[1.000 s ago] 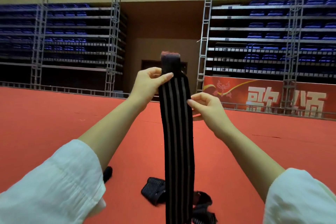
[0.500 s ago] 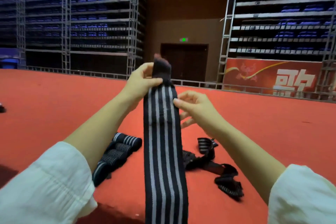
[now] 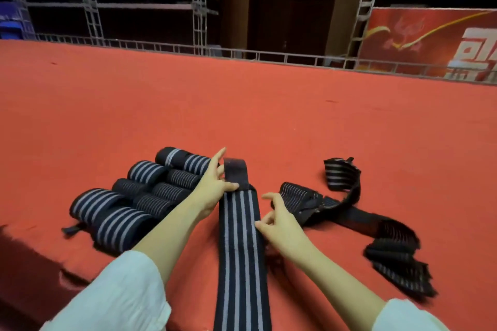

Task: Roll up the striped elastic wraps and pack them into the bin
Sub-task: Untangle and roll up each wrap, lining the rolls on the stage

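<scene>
Both arms were clothed in wide, loose white sleeves of soft, slightly creased cloth. The left sleeve (image 3: 115, 295) ended in a plain open cuff well back from the fingers (image 3: 216, 161) of the left hand (image 3: 212, 192), with the forearm bare between. The right sleeve (image 3: 406, 317), equally white, showed only its cuff edge, far behind the right hand (image 3: 281, 228).

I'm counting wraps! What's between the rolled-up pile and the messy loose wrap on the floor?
In the head view, one long wrap runs between the rolls and the loose wrap, held by the left hand and right hand.
</scene>
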`<state>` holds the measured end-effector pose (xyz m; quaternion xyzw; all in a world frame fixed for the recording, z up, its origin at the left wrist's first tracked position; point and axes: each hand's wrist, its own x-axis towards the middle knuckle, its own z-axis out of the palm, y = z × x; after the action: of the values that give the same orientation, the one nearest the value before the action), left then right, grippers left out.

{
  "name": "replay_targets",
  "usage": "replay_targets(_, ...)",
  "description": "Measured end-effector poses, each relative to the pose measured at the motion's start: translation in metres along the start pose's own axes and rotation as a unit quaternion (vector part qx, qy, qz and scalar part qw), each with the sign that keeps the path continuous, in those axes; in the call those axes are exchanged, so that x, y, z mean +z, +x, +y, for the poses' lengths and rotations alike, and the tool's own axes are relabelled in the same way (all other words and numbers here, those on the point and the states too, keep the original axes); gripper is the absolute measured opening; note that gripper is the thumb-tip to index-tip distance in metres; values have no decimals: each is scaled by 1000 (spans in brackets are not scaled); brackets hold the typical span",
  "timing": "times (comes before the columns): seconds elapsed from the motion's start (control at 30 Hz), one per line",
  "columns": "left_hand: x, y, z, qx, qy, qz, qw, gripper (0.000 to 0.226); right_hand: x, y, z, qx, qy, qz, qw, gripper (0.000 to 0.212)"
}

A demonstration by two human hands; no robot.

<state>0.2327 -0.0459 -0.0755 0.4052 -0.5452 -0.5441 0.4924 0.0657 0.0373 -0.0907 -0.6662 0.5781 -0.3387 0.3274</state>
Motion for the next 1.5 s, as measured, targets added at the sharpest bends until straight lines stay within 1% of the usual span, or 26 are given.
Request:
replay_targets(0.07, 3, 13, -17, -11, 16, 2, 1000, 88, 6, 13, 15, -46, -78, -10, 996, 58)
replay_targets(0.1, 3, 19, -25, -16, 30, 5, 999, 87, 10, 19, 22, -63, -112, -18, 992, 60)
replay_targets(0.2, 2, 34, -53, -14, 110, 6, 994, 75, 21, 32, 41, -84, -214, -40, 972, 54)
replay_targets(0.3, -3, 46, -70, -8, 254, -9, 967, 54, 26, 38, 49, -80, -277, -63, 955, 47)
replay_targets(0.37, -3, 53, -75, -3, 341, -32, 940, 46, 25, 42, 51, -80, -294, -74, 949, 44)
replay_targets(0.4, -1, 55, -76, -3, 394, -52, 918, 46, 24, 44, 52, -78, -297, -78, 948, 43)
replay_targets(0.47, 4, 56, -76, -20, 486, -96, 868, 54, 22, 45, 51, -78, -294, -87, 949, 43)
replay_targets(0.57, 7, 54, -67, -80, 552, -154, 816, 74, 11, 42, 43, -86, -292, -91, 948, 42)
replay_targets(0.63, 8, 54, -59, -99, 593, -172, 781, 76, -13, 44, 38, -95, -289, -44, 952, 41)
replay_targets(0.67, 10, 55, -56, -95, 612, -161, 769, 74, -31, 46, 37, -96, -281, 11, 955, 39)
replay_targets(0.7, 14, 57, -53, -72, 620, -134, 770, 68, -53, 50, 39, -86, -273, 81, 955, 37)
replay_targets(0.73, 21, 59, -51, -29, 610, -95, 786, 59, -79, 53, 43, -57, -269, 151, 950, 35)
replay_targets(0.77, 30, 60, -47, 26, 577, -57, 814, 50, -104, 55, 46, -8, -261, 208, 943, 37)
replay_targets(0.8, 42, 60, -43, 77, 531, -33, 843, 43, -128, 55, 50, 60, -251, 241, 935, 41)
replay_targets(0.83, 57, 60, -38, 110, 485, -34, 867, 42, -146, 54, 56, 133, -240, 245, 930, 48)
replay_targets(0.87, 73, 60, -34, 124, 456, -62, 879, 44, -156, 52, 62, 197, -232, 225, 926, 56)
replay_targets(0.9, 89, 61, -33, 127, 443, -101, 882, 48, -161, 51, 68, 236, -219, 189, 928, 61)
replay_targets(0.93, 104, 61, -35, 115, 439, -142, 879, 53, -160, 48, 72, 248, -187, 155, 938, 59)
replay_targets(1.0, 125, 64, -45, 66, 448, -200, 869, 60, -152, 43, 82, 217, -101, 119, 964, 52)
replay_targets(1.03, 130, 66, -52, 49, 456, -207, 864, 60, -151, 41, 88, 192, -86, 120, 970, 54)
replay_targets(1.13, 135, 64, -69, 50, 452, -136, 880, 44, -159, 36, 97, 147, -59, 142, 977, 62)
replay_targets(1.23, 143, 60, -79, 72, 455, -82, 884, 29, -174, 31, 105, 145, -29, 158, 976, 62)
replay_targets(1.33, 152, 59, -79, 89, 447, -40, 889, 22, -179, 24, 109, 147, -27, 165, 975, 62)
replay_targets(1.37, 156, 59, -77, 91, 451, -32, 887, 21, -179, 21, 108, 147, -64, 172, 972, 64)
replay_targets(1.43, 164, 58, -72, 104, 478, -36, 871, 21, -178, 15, 110, 115, -231, 192, 947, 71)
replay_targets(1.5, 168, 55, -67, 128, 469, -71, 871, 21, -173, 7, 108, 3, -336, 226, 914, 70)
